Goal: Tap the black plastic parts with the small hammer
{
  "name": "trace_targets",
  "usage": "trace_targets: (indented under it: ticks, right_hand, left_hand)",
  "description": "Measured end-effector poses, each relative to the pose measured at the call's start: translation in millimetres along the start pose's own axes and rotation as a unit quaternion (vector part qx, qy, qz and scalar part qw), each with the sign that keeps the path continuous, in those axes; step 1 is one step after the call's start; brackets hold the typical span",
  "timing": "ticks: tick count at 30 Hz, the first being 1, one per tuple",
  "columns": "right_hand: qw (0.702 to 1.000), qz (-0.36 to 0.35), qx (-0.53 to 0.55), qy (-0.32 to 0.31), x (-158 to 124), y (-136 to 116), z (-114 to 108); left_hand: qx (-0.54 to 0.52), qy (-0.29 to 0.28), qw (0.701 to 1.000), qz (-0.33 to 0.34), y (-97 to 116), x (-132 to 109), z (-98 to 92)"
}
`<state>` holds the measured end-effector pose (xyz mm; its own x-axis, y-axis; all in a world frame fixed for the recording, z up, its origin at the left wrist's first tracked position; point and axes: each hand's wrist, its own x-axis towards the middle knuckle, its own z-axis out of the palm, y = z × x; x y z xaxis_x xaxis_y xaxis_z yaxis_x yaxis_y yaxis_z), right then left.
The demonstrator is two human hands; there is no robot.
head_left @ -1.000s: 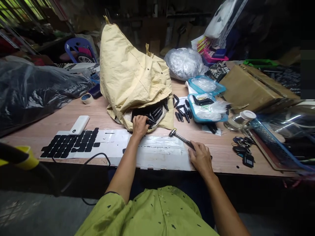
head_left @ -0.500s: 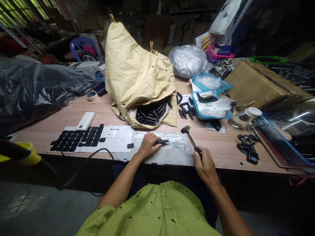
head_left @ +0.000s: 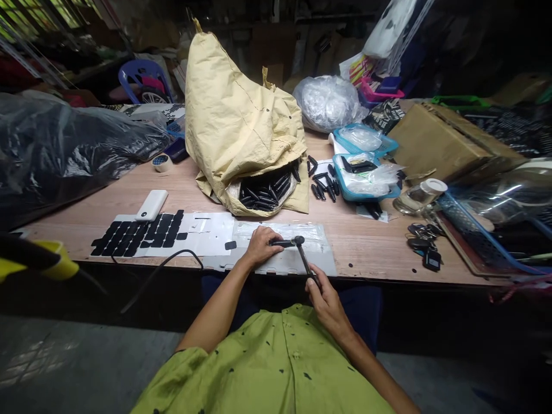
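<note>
My left hand (head_left: 261, 246) is closed on one end of a slim black folding-knife-like piece (head_left: 283, 243), which lies low over a grey-white board (head_left: 321, 259) at the table's near edge. Wrapped round the handle of a small hammer (head_left: 305, 261) is my right hand (head_left: 326, 294). The hammer's head is at the free end of the black piece; whether they touch I cannot tell. Beyond my hands, a cream sack (head_left: 241, 126) lies with its mouth towards me, full of similar black pieces (head_left: 265, 192).
On the left are a sheet of black stickers (head_left: 138, 233), a white power bank (head_left: 152, 205) and a tape roll (head_left: 161, 163). To the right stand a blue basket (head_left: 366, 192), a glass jar (head_left: 418, 198), keys (head_left: 426, 247) and a cardboard box (head_left: 440, 138). A yellow-and-black tool (head_left: 56, 261) juts in at left.
My right hand has swung the hammer left and down, bringing its head to the black piece. My left hand keeps its hold on that piece. The whole view has shifted slightly.
</note>
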<state>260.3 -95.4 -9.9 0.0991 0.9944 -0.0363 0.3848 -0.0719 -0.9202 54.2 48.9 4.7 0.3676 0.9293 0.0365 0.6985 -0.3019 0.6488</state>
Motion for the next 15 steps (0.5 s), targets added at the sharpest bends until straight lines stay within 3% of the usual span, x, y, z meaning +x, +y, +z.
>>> trace_targets:
  ticks: [6, 15]
  right_hand:
    - [0.998, -0.006, -0.012, -0.066, 14, -21, 0]
    - [0.992, -0.1, -0.071, -0.044, 15, -17, 9]
  left_hand:
    - [-0.004, -0.002, 1.0, -0.017, 3, 5, 2.2]
    - [-0.01, 0.006, 1.0, -0.011, 6, 6, 8.8]
